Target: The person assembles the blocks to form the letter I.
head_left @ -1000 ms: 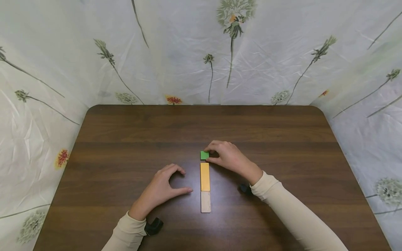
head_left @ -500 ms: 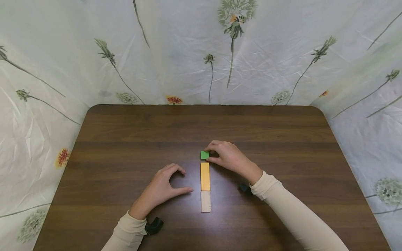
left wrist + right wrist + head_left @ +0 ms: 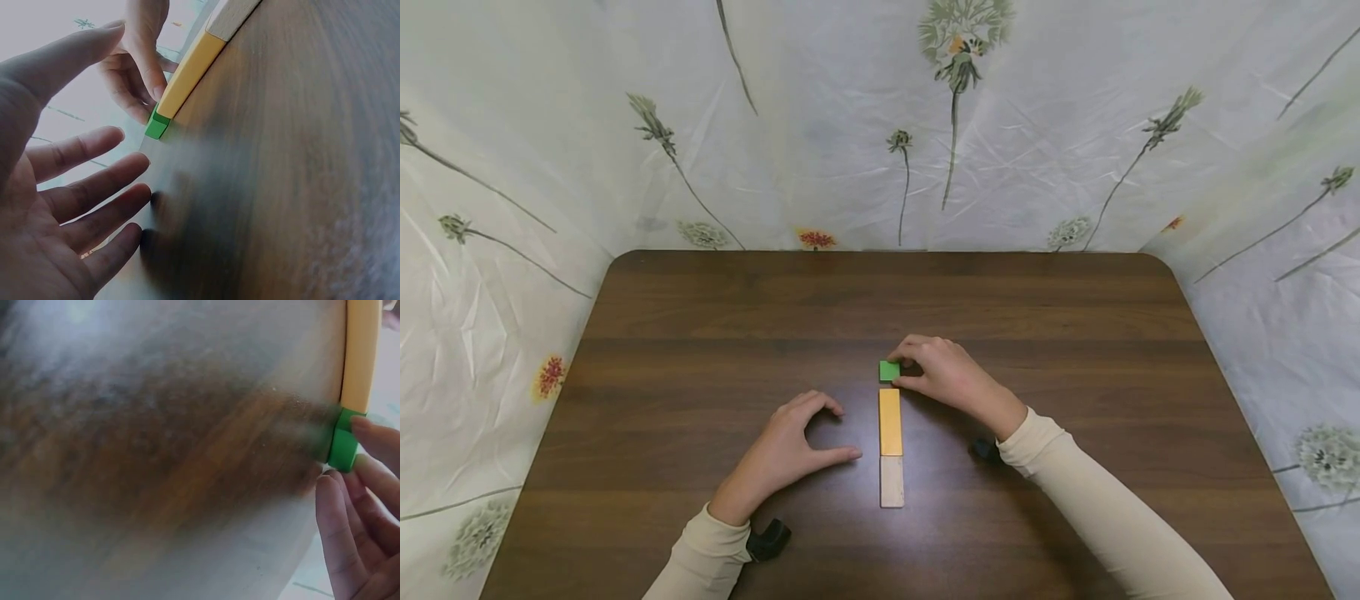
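Observation:
Thumb and finger of my right hand (image 3: 951, 375) pinch a small green block (image 3: 888, 372) near the middle of the table. In the head view a narrow gap parts it from a longer yellow block (image 3: 890, 422). A pale, bare-wood block (image 3: 892, 482) lies end to end with the yellow one, on its near side. To the left of this line my left hand (image 3: 786, 437) holds nothing, its thumb and fingers spread in a loose C beside the yellow block. The left wrist view shows that hand's spread fingers (image 3: 94, 187), apart from the blocks.
The blocks lie on a dark brown wooden table (image 3: 737, 300) with rounded far corners. A pale curtain (image 3: 835, 125) printed with flowers hangs behind it and along both sides. A black wrist device (image 3: 767, 542) shows beside the left sleeve.

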The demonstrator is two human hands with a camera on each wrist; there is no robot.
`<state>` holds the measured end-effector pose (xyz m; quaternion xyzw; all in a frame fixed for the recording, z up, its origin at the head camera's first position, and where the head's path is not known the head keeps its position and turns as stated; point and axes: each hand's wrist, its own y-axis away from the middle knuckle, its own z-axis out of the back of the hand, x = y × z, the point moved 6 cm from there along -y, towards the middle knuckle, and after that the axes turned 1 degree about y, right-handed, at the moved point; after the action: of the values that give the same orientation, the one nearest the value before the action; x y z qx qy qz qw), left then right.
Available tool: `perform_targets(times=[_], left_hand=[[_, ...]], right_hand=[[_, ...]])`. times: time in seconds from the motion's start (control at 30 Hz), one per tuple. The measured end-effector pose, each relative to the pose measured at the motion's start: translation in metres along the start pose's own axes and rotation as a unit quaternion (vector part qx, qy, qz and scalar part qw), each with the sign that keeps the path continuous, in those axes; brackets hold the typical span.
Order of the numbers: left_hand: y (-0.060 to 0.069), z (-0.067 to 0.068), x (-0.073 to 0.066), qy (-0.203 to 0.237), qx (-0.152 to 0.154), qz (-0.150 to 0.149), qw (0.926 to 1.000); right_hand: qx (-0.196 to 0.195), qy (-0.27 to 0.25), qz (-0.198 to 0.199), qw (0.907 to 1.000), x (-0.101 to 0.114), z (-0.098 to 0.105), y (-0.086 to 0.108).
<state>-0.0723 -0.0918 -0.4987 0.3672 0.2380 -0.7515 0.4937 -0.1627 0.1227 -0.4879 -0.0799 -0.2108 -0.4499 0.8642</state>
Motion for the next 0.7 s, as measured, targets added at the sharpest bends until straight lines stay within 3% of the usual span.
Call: perform_targets(times=[0.7], left_hand=[[-0.0003, 0.0021, -0.0004, -0.004, -0.005, 0.002, 1.0000]], right_hand=[[0.011, -0.022, 0.007, 0.9997, -0.0041, 0.0006, -0.0019]])
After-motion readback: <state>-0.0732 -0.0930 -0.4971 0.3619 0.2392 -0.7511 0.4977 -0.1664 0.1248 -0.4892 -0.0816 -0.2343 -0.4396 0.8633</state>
